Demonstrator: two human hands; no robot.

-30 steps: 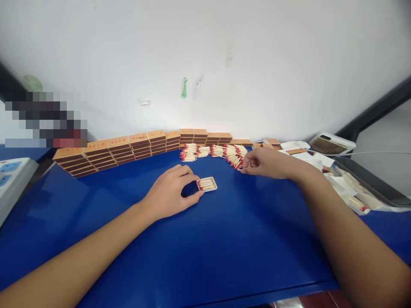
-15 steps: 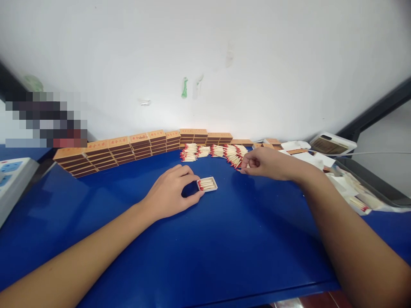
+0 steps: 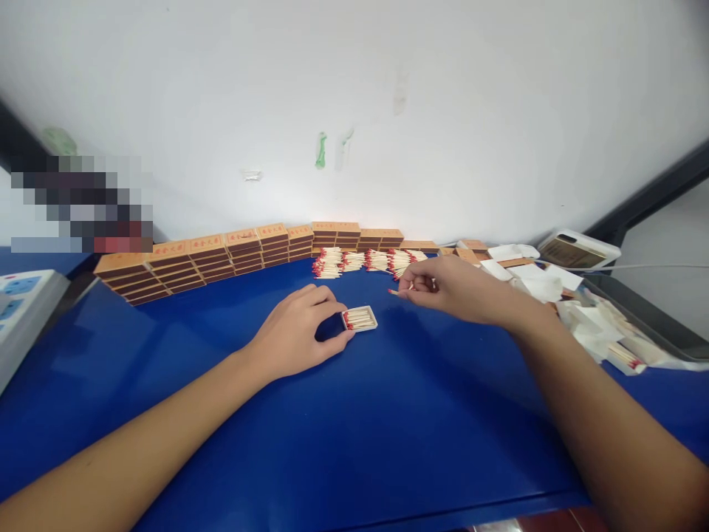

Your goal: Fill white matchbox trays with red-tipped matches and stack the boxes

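Observation:
My left hand (image 3: 296, 332) rests on the blue table (image 3: 354, 428), thumb and fingers pinching the left end of a small white matchbox tray (image 3: 360, 318) partly filled with red-tipped matches. My right hand (image 3: 446, 287) hovers just right of the tray, fingers pinched on a few matches (image 3: 397, 292) whose red tips point left. Behind it lies a loose heap of matches (image 3: 368, 261) along the table's back.
A long row of stacked orange matchboxes (image 3: 221, 253) lines the wall. White empty trays and sleeves (image 3: 559, 292) pile up at the right, beside a phone (image 3: 576, 251) and a dark tray (image 3: 648, 318). A white power strip (image 3: 22, 310) sits at the far left.
My right hand has come away from the match heap and moved left toward the tray, carrying a few matches. My left hand and the tray have stayed put.

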